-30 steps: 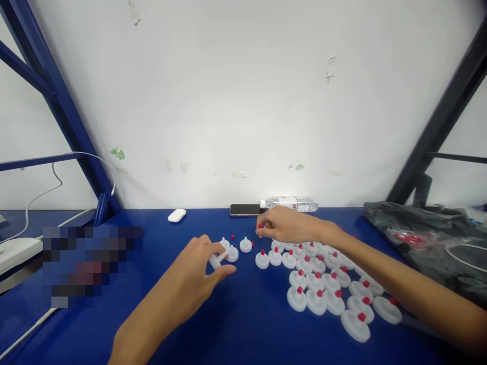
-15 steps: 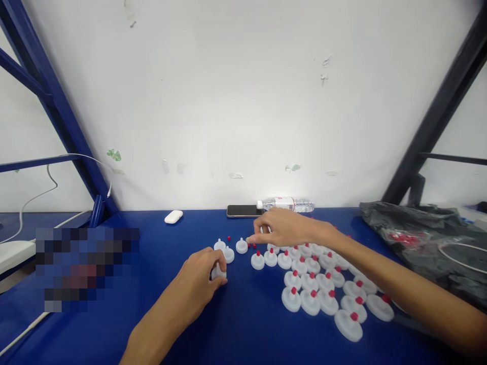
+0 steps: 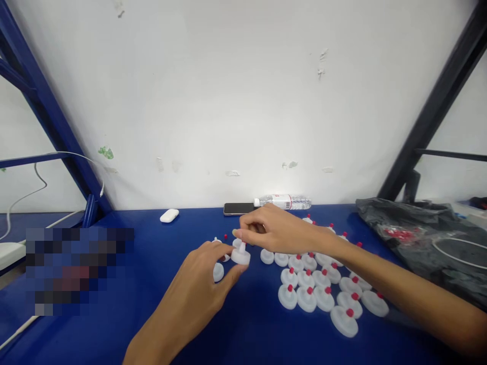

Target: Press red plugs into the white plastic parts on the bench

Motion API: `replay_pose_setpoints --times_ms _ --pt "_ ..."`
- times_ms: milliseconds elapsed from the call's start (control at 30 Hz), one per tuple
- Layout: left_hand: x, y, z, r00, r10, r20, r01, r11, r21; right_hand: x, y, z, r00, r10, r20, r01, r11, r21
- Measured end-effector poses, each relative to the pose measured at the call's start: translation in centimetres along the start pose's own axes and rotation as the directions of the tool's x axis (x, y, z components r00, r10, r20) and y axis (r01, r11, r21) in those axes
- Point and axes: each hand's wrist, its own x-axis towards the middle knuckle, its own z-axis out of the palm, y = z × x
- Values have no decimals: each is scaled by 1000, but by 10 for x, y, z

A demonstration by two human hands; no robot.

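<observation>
Between the thumb and fingers of my left hand is a white plastic nozzle cap, held upright with its spout pointing up. My right hand pinches at the tip of that spout; whatever is in the pinch is hidden by the fingers. Close to my left hand, another white nozzle cap rests on the blue table, with more partly hidden behind the fingers. A small red tip cap lies just beyond them. Right of my hands stand many nozzle caps with red tips, grouped in loose rows.
At the back of the blue table lie a white earbud case, a phone and a clear water bottle. A dark plastic bag with red pieces is at the right. White cables run along the left.
My left hand has raised a nozzle cap and brought it rightward. My right hand has come left from the loose red tip caps to its spout. The view has shifted slightly.
</observation>
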Motion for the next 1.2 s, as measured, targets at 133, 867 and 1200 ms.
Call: replay_pose_setpoints --times_ms 133,867,1200 --pt "0 6 -3 997 51 -52 -55 995 -79 -2 -7 7 998 -46 -39 42 994 -102" --pt "-1 19 -10 989 -64 132 118 881 -457 -9 -18 1 990 -108 93 101 991 85" --pt "-12 6 -20 896 -4 444 419 343 -841 -16 -39 3 984 -130 123 27 789 614"
